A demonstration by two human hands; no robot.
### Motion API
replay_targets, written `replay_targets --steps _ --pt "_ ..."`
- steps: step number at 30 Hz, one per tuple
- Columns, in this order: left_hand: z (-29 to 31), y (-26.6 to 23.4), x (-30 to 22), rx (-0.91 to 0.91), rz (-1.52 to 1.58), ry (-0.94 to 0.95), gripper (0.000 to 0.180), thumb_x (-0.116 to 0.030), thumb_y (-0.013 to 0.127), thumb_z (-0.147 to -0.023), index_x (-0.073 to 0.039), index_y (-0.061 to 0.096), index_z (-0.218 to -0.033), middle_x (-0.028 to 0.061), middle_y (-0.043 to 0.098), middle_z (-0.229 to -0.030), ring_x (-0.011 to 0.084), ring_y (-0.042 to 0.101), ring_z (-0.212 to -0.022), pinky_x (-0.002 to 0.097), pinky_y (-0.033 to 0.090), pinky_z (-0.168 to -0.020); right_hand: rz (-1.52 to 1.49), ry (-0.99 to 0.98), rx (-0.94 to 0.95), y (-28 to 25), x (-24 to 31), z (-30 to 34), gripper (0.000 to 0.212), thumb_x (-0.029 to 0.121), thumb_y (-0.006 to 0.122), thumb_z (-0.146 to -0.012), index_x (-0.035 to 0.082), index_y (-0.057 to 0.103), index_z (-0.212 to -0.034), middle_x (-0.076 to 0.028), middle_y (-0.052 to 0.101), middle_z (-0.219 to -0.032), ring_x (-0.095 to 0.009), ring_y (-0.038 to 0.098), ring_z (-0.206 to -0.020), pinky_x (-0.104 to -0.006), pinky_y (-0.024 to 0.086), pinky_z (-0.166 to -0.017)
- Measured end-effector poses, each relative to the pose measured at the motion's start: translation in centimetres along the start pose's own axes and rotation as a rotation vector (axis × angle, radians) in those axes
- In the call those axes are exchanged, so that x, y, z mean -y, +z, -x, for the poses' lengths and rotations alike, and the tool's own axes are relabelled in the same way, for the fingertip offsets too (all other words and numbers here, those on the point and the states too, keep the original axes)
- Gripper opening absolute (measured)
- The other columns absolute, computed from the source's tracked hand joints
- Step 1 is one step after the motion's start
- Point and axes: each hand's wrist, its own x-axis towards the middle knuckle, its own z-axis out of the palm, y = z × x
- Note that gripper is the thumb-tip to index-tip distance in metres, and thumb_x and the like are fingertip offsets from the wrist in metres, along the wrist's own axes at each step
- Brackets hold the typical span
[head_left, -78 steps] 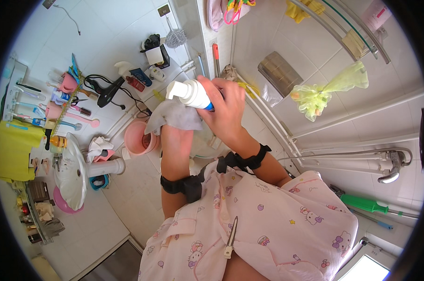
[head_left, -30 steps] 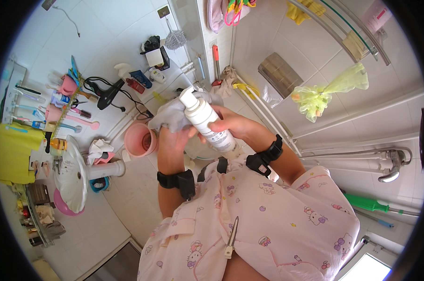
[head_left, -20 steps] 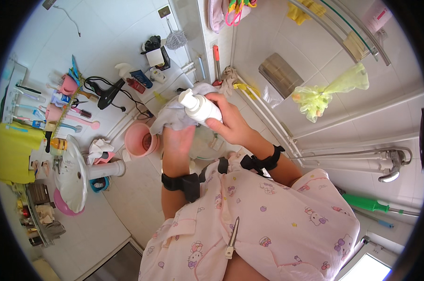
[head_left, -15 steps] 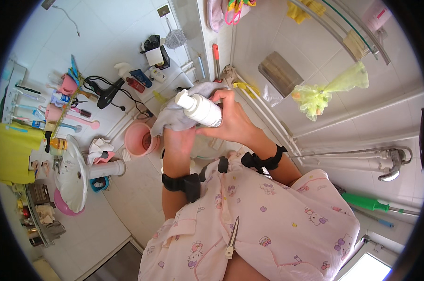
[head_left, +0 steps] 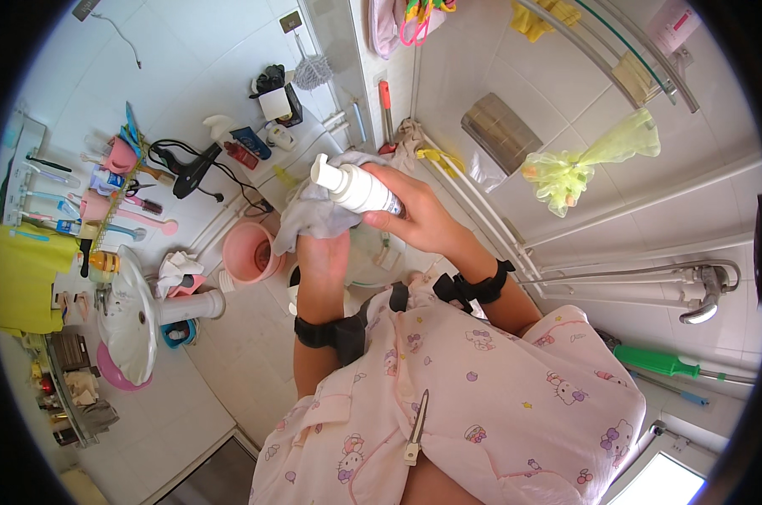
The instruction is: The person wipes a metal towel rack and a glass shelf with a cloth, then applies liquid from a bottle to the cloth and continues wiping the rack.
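Note:
My right hand (head_left: 423, 215) is wrapped round a white pump bottle (head_left: 362, 190), thumb on the near side. The bottle lies tilted, its pump head pointing to the upper left. Under and behind it, a damp-looking grey cloth (head_left: 307, 212) drapes over my left hand (head_left: 324, 251). Only the wrist and heel of that hand show; its fingers are hidden by the cloth, which it holds up against the bottle. Below my hands is a translucent basin (head_left: 366, 271), partly covered by my arms.
A pink bucket (head_left: 251, 252) stands on the floor to the left, near a white washbasin (head_left: 133, 316). A black hair dryer (head_left: 197, 171) hangs from the wall. Bottles and tubes (head_left: 250, 143) crowd a ledge ahead. At right hang a yellow-green bath puff (head_left: 558, 178) and a shower tap (head_left: 708, 295).
My right hand has shifted its grip, with the fingers now going behind the bottle and the thumb lower. The bottle has turned slightly, and the cloth has shifted a little.

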Motion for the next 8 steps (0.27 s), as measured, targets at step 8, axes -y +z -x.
replay_targets --steps 8 --pt "0.04 -0.03 0.04 0.058 -0.052 0.023 0.045 -0.025 0.051 -0.089 -0.001 0.044 -0.127 0.008 0.053 -0.123 0.0207 0.051 -0.113 0.0374 0.039 -0.099 -0.213 0.203 0.171 -0.77 -0.35 -0.28 0.049 0.021 0.065 -0.086 0.001 0.048 -0.127 -0.015 0.058 -0.116 -0.026 0.057 -0.101 -0.0329 0.043 -0.089"
